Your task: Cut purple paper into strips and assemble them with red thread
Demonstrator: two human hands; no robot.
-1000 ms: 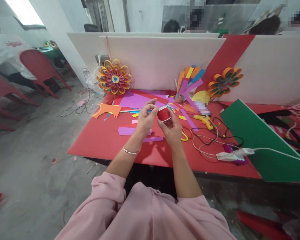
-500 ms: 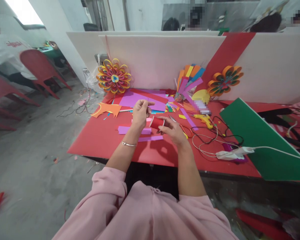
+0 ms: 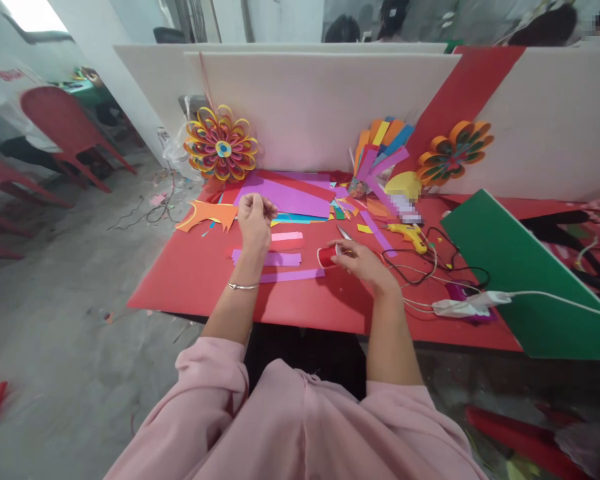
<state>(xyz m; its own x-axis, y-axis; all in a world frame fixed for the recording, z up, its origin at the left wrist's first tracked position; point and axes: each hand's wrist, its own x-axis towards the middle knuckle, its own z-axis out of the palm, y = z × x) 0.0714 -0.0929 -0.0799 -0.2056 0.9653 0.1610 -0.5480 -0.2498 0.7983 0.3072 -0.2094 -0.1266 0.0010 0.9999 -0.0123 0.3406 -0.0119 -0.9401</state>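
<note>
My right hand [image 3: 361, 263] is closed round a small spool of red thread [image 3: 328, 257] with a pale rim, held above the red table [image 3: 180, 273]. To the left and a little farther off, my left hand [image 3: 257, 215] is raised with thumb and fingers pinched together. Whatever is between those fingertips is too fine to make out. Below the hands lie purple paper strips [image 3: 275, 259] and a pink strip [image 3: 287, 236]. Scissors [image 3: 344, 233] lie partly hidden just beyond my right hand.
A yellow glue gun [image 3: 409, 237], tangled cords and a white power strip [image 3: 463, 307] lie on the right, beside a slanted green board [image 3: 525, 280]. Paper flowers [image 3: 223, 149] lean on the white back panel [image 3: 300, 107]. An orange scrap [image 3: 213, 213] lies left. Other people sit beyond.
My hands have moved apart: the left went to the left, the right to the right with the spool. The view has shifted slightly.
</note>
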